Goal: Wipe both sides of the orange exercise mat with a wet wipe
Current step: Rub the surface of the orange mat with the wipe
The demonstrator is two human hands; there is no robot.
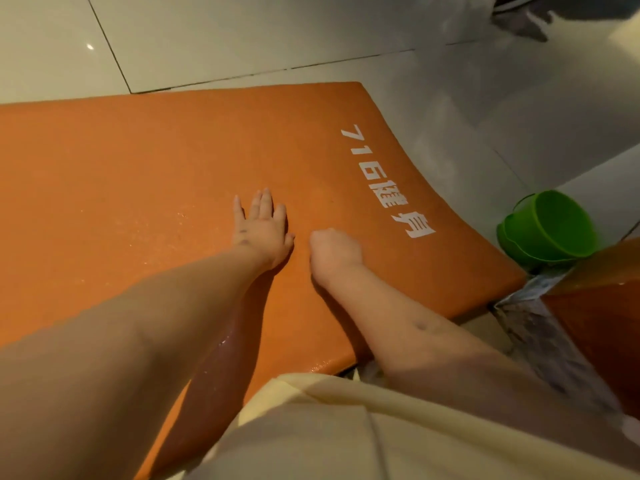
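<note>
The orange exercise mat (138, 161) lies flat on the tiled floor, with white printed characters (384, 181) near its right end. Wet droplets glisten on its middle left and along the near edge. My left hand (261, 230) rests palm-down on the mat with its fingers spread and straight. Just to its right, my right hand (334, 251) presses down on the mat with its fingers curled under into a fist. No wet wipe shows; anything under the fist is hidden.
A green bucket (550, 226) stands on the floor just off the mat's right end. An orange-brown piece of furniture (606, 306) and patterned fabric (540, 327) sit at the near right. Pale floor tiles (242, 36) stretch beyond the mat. My cream garment (346, 427) fills the bottom.
</note>
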